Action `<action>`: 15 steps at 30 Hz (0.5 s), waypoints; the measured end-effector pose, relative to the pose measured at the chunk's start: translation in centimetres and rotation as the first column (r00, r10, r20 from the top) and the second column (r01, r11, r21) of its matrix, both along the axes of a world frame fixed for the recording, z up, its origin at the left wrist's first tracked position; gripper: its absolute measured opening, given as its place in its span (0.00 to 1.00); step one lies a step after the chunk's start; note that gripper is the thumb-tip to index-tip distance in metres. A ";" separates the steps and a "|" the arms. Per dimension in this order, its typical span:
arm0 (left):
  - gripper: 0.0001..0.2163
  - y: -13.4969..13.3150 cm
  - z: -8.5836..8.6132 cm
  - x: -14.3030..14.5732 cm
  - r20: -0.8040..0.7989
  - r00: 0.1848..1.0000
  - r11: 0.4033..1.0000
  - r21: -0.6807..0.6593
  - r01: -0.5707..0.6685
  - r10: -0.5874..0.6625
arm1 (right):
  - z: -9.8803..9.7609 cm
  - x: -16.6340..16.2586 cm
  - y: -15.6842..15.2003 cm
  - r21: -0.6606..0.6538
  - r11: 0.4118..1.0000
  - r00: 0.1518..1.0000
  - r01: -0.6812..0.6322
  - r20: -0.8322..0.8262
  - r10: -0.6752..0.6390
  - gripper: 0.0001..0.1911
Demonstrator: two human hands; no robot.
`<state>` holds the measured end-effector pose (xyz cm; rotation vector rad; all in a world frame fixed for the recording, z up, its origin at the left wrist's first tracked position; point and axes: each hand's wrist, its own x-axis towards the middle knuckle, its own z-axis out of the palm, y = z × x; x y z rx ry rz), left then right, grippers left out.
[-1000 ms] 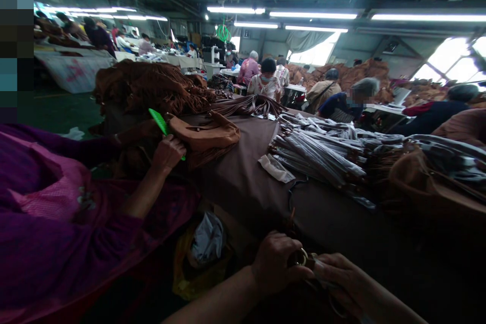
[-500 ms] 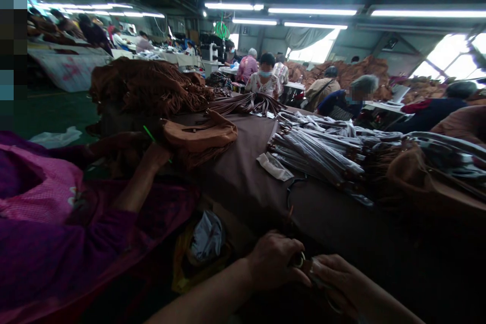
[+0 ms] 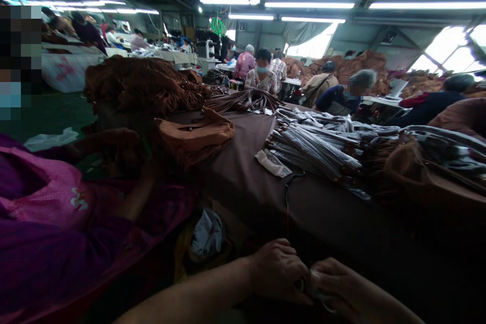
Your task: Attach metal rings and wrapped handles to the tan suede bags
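Low in front of me, at the near edge of the dark table, my left hand (image 3: pixel 279 269) and my right hand (image 3: pixel 336 281) are close together, both closed. Between them is a brown strap with metal rings, mostly hidden by my fingers and by shadow. One metal ring (image 3: pixel 299 285) shows under my left fingers, and a pale curved edge (image 3: pixel 328 307) shows below my right hand. Something whitish, perhaps plastic wrap, shows at my right fingertips. Beyond my hands, a thin dark cord (image 3: pixel 287 197) trails over the table edge.
The brown-covered table (image 3: pixel 243 162) carries plastic-wrapped straps (image 3: pixel 315 144), a small white packet (image 3: pixel 272 163), a brown fringed bag (image 3: pixel 197 134) and another bag (image 3: pixel 408 164). A fringed brown pile (image 3: pixel 140 81) stands behind. At left a co-worker in purple (image 3: pixel 56 243) sits close. A plastic-lined container (image 3: pixel 208 235) is below.
My left hand has turned and lowered slightly, covering more of the brown strap. The co-worker's near hand has moved down and left, away from the fringed bag. The view has shifted slightly.
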<state>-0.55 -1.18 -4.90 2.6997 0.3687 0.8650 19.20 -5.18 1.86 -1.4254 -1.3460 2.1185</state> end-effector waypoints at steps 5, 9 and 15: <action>0.23 0.3 0.5 -0.8 -0.056 0.997 0.998 -0.047 0.047 -0.050 | -0.3 -0.4 -0.1 0.086 0.994 0.998 -0.065 0.008 0.064 0.28; 0.30 0.2 1.2 -1.6 -0.130 0.991 0.956 -0.283 -0.077 0.042 | 0.3 -1.2 -0.1 0.071 0.983 0.980 -0.170 0.115 0.161 0.30; 0.37 -1.0 1.7 -0.3 -0.058 0.938 0.789 -0.526 -0.319 0.341 | -2.5 -3.2 -1.8 0.254 0.951 0.957 0.176 0.182 -0.226 0.33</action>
